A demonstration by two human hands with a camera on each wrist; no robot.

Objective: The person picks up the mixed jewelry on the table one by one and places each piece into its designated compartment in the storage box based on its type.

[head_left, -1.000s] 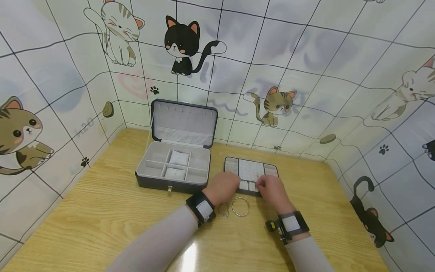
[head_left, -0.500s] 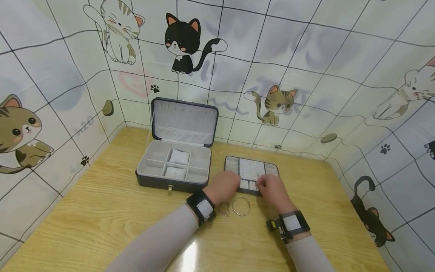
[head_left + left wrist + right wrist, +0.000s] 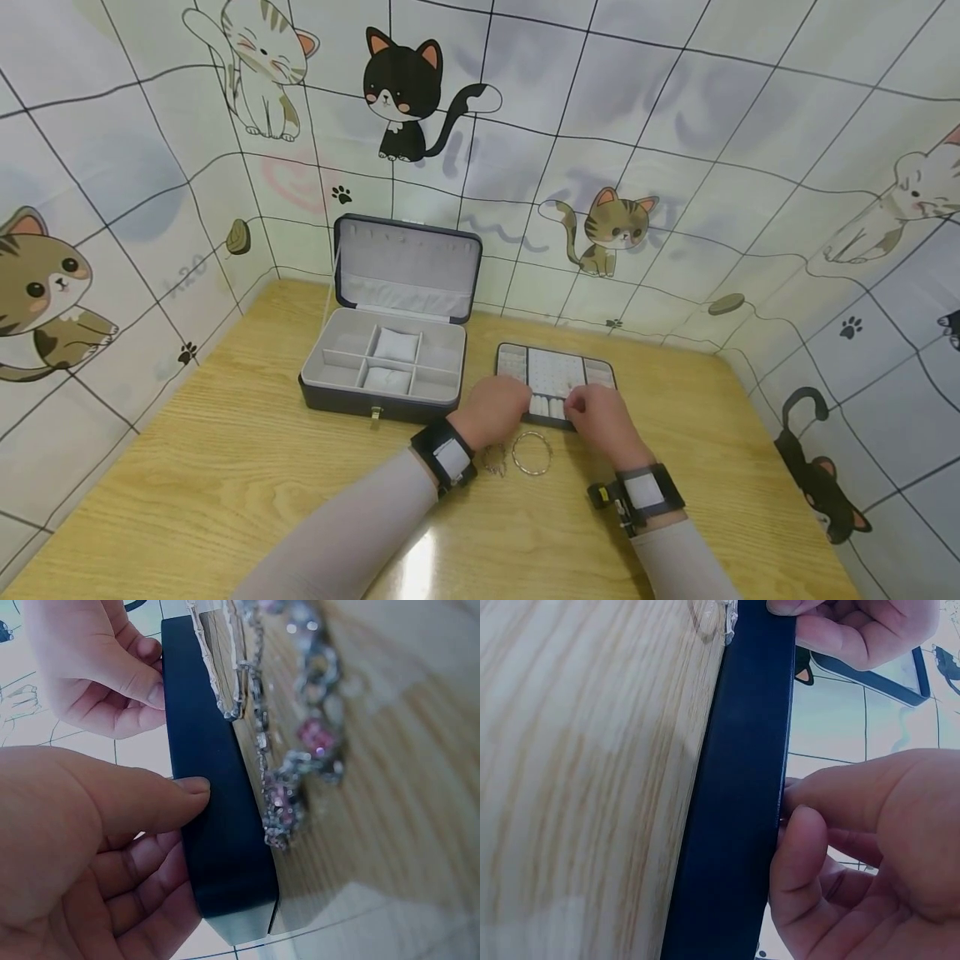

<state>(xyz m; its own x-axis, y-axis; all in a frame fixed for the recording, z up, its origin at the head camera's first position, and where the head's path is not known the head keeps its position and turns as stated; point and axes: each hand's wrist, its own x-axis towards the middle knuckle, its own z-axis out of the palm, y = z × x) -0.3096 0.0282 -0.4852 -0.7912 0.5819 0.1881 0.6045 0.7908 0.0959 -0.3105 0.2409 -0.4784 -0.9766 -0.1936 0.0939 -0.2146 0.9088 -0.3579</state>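
A flat dark-edged jewelry tray (image 3: 555, 372) lies on the table with a white pad, side compartments and ring rolls (image 3: 538, 407). My left hand (image 3: 491, 411) grips its front left corner; in the left wrist view the thumb (image 3: 193, 786) presses on the dark front wall (image 3: 217, 832). Over the front right of the tray, my right hand (image 3: 603, 423) has thumb and forefinger together at the rim by the ring rolls. I cannot tell what is between those fingertips. Before the tray lie a bangle (image 3: 532, 475) and a chain bracelet with pink stones (image 3: 315, 737).
An open dark jewelry box (image 3: 337, 403) stands left of the tray, lid raised, with two white cushions (image 3: 396, 347) in its light compartments. Its small clasp (image 3: 377, 413) faces front. A cat-patterned cloth (image 3: 525, 250) rises behind the wooden table (image 3: 225, 433).
Both hands keep nearly the same place at the tray; the right fingertips shift only slightly. The whole head view has drifted a little; box, bangle and bracelet stay where they lay.
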